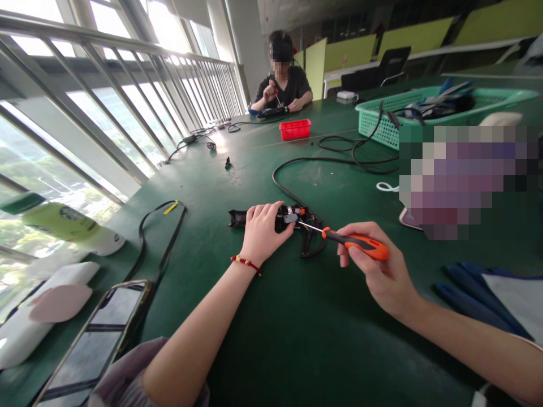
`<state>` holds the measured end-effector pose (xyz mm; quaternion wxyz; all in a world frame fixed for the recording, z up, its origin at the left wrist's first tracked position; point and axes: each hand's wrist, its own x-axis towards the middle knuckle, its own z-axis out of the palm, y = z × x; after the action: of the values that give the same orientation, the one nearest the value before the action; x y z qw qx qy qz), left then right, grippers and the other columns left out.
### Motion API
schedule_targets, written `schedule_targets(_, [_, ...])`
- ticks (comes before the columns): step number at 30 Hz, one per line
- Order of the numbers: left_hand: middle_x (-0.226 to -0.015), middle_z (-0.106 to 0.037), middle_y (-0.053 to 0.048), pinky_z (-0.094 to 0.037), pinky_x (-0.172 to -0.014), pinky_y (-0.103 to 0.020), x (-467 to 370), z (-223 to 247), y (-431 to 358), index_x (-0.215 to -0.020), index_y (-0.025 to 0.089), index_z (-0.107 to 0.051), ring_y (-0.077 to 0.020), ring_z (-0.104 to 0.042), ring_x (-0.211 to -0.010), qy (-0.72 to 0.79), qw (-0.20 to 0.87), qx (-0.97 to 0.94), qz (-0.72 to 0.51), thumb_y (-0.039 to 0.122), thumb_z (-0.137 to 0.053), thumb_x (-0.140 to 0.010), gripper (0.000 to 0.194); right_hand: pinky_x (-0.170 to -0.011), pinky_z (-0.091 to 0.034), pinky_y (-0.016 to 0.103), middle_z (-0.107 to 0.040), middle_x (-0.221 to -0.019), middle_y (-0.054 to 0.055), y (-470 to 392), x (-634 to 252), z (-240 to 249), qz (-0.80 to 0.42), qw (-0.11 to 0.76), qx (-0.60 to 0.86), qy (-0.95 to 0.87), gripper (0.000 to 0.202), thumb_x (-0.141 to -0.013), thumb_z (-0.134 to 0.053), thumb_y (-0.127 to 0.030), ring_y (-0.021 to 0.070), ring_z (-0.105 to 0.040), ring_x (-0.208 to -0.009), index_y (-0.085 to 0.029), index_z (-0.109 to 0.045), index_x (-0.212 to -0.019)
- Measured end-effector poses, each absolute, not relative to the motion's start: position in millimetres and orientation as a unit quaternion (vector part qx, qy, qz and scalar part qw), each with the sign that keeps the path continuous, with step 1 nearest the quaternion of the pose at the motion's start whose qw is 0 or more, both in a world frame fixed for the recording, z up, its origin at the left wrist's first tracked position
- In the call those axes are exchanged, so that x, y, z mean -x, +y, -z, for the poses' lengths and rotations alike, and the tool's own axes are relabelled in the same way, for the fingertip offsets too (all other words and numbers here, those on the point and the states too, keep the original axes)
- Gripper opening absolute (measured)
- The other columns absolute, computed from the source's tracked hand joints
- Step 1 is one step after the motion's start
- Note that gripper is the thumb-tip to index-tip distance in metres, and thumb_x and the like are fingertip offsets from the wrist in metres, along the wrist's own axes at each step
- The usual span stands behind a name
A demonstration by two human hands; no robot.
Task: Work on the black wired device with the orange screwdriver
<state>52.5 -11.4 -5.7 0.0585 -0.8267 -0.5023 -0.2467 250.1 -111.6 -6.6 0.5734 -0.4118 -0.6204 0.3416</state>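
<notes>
On the green table lies a black corded device point(238, 219), perhaps a hair tool or power tool, with its casing open and small inner parts and wires showing. My left hand point(265, 226) is wrapped over its middle and hides part of the body. An orange and black screwdriver point(365, 244) is gripped by its handle in my right hand point(384, 268). The shaft points left, and its tip is at the exposed parts beside my left fingertips; whether it sits in a screw I cannot tell. A black cord point(283, 169) runs from the device toward the back right.
A red box point(296, 129) and a green basket point(377, 121) stand farther back. Across the table a person point(282, 85) works on a similar device. At left are a phone point(97, 339), a strap point(173, 237) and a bottle point(70, 226); blue gloves point(475, 291) lie right.
</notes>
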Motion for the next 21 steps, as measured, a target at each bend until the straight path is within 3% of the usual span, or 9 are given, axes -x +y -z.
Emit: schedule_targets(21, [-0.109,-0.061,-0.006,-0.033,-0.097,-0.039,-52.7,6.1,-11.4,-0.116,0.019,-0.051,-0.023,-0.052,-0.103,-0.501,0.06,0.828,0.242,0.041,-0.052,-0.081,0.041,-0.062,-0.043,0.026,-0.055,-0.076,-0.002,-112.8,-252.1,6.0,-0.33,0.572,0.417,-0.625,0.012,-0.087,-0.052,-0.025,0.012,-0.054,-0.063,-0.022,-0.054,-0.099])
